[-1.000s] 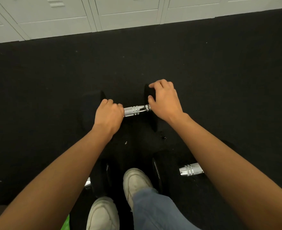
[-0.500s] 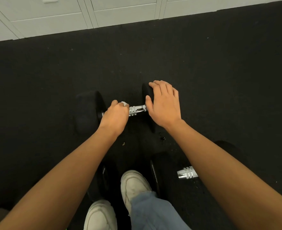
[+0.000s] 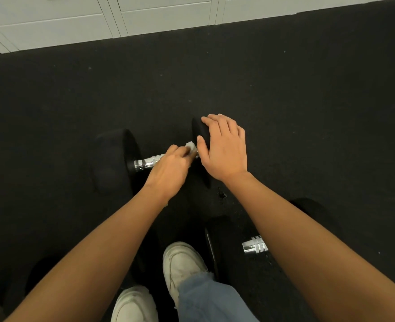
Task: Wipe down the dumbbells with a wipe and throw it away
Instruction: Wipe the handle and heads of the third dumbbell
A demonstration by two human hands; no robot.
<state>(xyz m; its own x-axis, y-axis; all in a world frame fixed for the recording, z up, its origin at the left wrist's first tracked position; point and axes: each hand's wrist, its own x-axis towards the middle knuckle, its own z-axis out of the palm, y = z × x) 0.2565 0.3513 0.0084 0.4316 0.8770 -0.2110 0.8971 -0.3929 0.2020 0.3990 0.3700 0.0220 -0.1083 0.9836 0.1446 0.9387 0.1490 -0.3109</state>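
Black speckled rubber floor [image 3: 308, 101] fills nearly the whole view. Pale cabinets [image 3: 164, 15] stand along its far edge, their bases meeting the floor in a line that slants from far right to nearer left.

A dumbbell [image 3: 146, 162] lies on the floor at the centre, its chrome bar running left to right between two black heads. The left grip [image 3: 168, 170] is curled round the right part of the bar. A white wipe [image 3: 191, 147] is bunched under its fingers and pokes out at the far side, just beside the right head. The right grip [image 3: 225, 149] lies over that right head, fingers nearly straight across its top and thumb against the inner face.

A second dumbbell [image 3: 255, 247] lies nearer on the right, its bar partly hidden under the right forearm. Two white shoes [image 3: 182, 263] stand near centre, one just beside its left head.

A broad band of floor lies between the centre dumbbell and the cabinets, with more floor out to the left and right. The near side is crowded by arms, shoes and dark weights.
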